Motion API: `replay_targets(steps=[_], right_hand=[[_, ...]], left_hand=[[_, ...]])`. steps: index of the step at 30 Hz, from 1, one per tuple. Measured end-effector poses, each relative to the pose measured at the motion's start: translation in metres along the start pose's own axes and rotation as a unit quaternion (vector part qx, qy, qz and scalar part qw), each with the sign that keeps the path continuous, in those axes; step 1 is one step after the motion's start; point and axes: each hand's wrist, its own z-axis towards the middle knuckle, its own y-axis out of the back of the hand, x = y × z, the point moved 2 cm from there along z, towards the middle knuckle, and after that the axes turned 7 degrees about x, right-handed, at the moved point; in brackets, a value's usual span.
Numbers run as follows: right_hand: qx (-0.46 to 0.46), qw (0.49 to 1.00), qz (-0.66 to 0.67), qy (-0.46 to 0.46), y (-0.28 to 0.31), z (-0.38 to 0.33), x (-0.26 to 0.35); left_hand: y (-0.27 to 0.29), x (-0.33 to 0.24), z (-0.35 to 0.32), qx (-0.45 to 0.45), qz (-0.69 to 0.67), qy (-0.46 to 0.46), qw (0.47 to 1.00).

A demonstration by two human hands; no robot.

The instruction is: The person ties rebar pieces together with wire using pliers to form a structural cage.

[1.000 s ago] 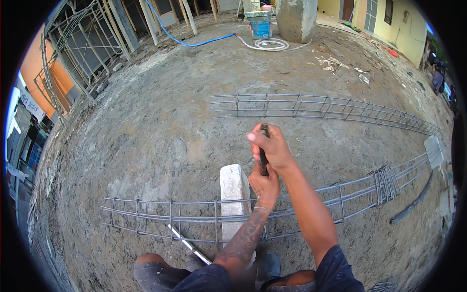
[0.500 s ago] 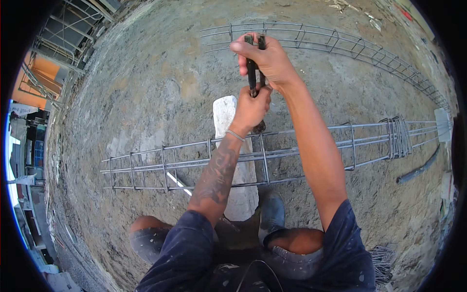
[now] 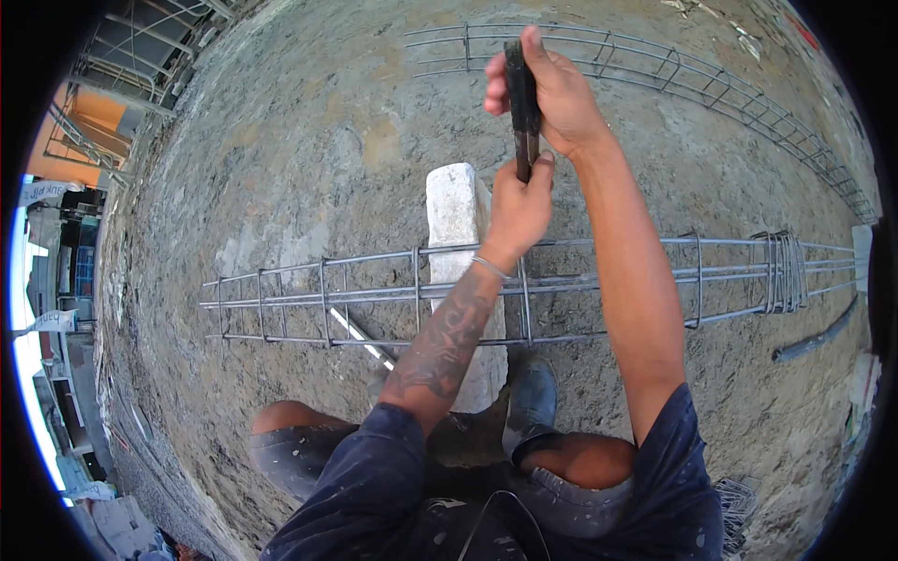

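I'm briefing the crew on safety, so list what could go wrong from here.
The right hand seems only loosely around the long black metal tool, so it might slip. The bare left forearm crosses over the grey steel rebar cage, whose rods could scrape it. That cage lies across the rough white rectangular block and might shift if knocked.

At one o'clock on my feed I see the left hand (image 3: pixel 522 213) gripping a dark tool (image 3: pixel 519 89) low down, right hand (image 3: pixel 566 101) curled around its upper part; a rebar cage (image 3: pixel 561 283) runs nine to three o'clock across a white block (image 3: pixel 452 210).
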Motion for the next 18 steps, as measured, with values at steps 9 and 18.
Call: replay_targets(steps=[9,18], right_hand=[[-0.093,0.993,-0.073,-0.012,0.006,0.005,-0.011],[-0.099,0.993,0.008,0.058,-0.012,0.006,0.002]], left_hand=[[0.014,-0.006,-0.006,-0.121,0.254,-0.067,0.957],[0.004,-0.010,0.002,-0.233,0.295,-0.066,0.924]])
